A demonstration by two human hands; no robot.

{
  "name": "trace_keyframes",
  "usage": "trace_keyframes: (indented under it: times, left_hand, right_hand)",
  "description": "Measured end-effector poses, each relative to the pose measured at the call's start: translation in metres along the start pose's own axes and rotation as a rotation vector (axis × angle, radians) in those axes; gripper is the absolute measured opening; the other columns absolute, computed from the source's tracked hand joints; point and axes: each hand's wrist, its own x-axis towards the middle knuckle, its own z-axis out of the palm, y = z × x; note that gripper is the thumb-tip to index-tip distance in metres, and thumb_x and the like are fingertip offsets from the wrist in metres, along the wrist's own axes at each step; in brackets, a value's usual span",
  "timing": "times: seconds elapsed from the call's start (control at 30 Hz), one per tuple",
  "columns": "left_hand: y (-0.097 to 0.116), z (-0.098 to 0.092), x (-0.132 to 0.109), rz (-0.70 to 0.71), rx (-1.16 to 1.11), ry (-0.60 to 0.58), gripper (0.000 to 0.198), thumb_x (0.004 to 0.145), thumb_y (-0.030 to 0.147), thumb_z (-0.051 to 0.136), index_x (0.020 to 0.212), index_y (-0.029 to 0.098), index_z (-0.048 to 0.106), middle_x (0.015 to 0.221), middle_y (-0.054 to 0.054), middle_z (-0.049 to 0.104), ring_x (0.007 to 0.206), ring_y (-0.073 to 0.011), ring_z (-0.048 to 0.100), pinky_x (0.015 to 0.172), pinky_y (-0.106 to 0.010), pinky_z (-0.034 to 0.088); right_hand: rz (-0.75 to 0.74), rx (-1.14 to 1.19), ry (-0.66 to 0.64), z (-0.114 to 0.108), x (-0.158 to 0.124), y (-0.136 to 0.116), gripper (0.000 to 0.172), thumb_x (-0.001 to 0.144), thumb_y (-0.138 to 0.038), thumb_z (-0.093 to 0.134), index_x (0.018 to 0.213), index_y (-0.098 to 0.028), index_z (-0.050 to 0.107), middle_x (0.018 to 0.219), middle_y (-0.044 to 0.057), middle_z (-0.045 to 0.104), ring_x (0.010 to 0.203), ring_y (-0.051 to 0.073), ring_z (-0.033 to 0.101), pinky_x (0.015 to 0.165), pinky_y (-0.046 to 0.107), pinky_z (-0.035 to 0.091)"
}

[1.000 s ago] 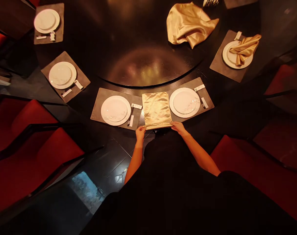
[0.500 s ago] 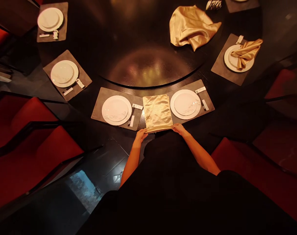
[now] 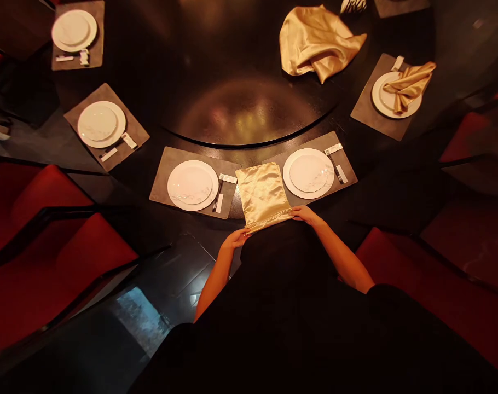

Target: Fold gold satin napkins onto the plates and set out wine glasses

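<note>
Gold satin napkin (image 3: 263,196) grasped by both hands at the table edge.
Near hem is pinched at its corners by left hand (image 3: 235,238) and right hand (image 3: 305,214); napkin lies between two white plates (image 3: 192,185) (image 3: 308,173), partly over right placemat (image 3: 306,143), on dark round table (image 3: 109,71).
</note>
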Motion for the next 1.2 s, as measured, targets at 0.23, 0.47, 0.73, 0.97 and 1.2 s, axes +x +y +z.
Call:
trace_keyframes:
  times: [0.23, 0.47, 0.73, 0.97, 1.2]
  left_hand:
    - [0.006, 0.008, -0.008, 0.337, -0.038, -0.061, 0.039, 0.071, 0.015, 0.091, 0.107, 0.015, 0.076, 0.102, -0.005, 0.078, 0.073, -0.0088, 0.065, 0.065, -0.019, 0.05]
    - [0.032, 0.03, -0.016, 0.873, 0.094, 0.267, 0.052, 0.064, 0.044, 0.098, 0.102, 0.014, 0.08, 0.098, -0.01, 0.08, 0.086, -0.0209, 0.072, 0.073, -0.032, 0.057]
    - [0.074, 0.056, -0.045, 1.371, 0.41, 0.355, 0.028, 0.086, 0.045, 0.086, 0.092, 0.019, 0.078, 0.15, -0.016, 0.064, 0.141, -0.029, 0.061, 0.117, -0.043, 0.053]
    - [0.078, 0.049, -0.04, 1.135, 0.373, 0.293, 0.025, 0.086, 0.034, 0.083, 0.102, 0.016, 0.08, 0.101, -0.009, 0.078, 0.095, -0.0215, 0.073, 0.095, -0.036, 0.059]
    - [0.033, 0.07, -0.055, 0.744, 0.214, 0.401, 0.019, 0.092, 0.031, 0.083, 0.091, 0.014, 0.074, 0.084, -0.005, 0.072, 0.08, -0.0162, 0.068, 0.077, -0.03, 0.058]
  right_hand:
    - [-0.158, -0.022, -0.038, -0.01, -0.004, -0.011, 0.04, 0.061, -0.032, 0.096, 0.095, -0.016, 0.083, 0.098, 0.006, 0.081, 0.09, 0.017, 0.073, 0.089, 0.028, 0.062]
    - [-0.657, -0.062, 0.201, -0.002, -0.016, -0.032, 0.045, 0.068, -0.052, 0.092, 0.096, -0.019, 0.08, 0.137, 0.011, 0.073, 0.126, 0.026, 0.067, 0.11, 0.042, 0.059]
    - [-0.813, 0.047, 0.164, 0.001, -0.029, -0.073, 0.036, 0.077, -0.051, 0.086, 0.095, -0.021, 0.078, 0.145, 0.008, 0.069, 0.137, 0.024, 0.062, 0.115, 0.04, 0.056]
    - [-0.617, 0.03, 0.182, 0.006, -0.022, -0.056, 0.04, 0.074, -0.05, 0.085, 0.098, -0.02, 0.074, 0.102, 0.005, 0.077, 0.102, 0.021, 0.07, 0.098, 0.032, 0.056]
    - [-0.029, 0.065, 0.233, 0.029, -0.01, -0.019, 0.018, 0.078, -0.03, 0.082, 0.088, -0.017, 0.073, 0.077, 0.001, 0.072, 0.075, 0.016, 0.068, 0.071, 0.025, 0.055]
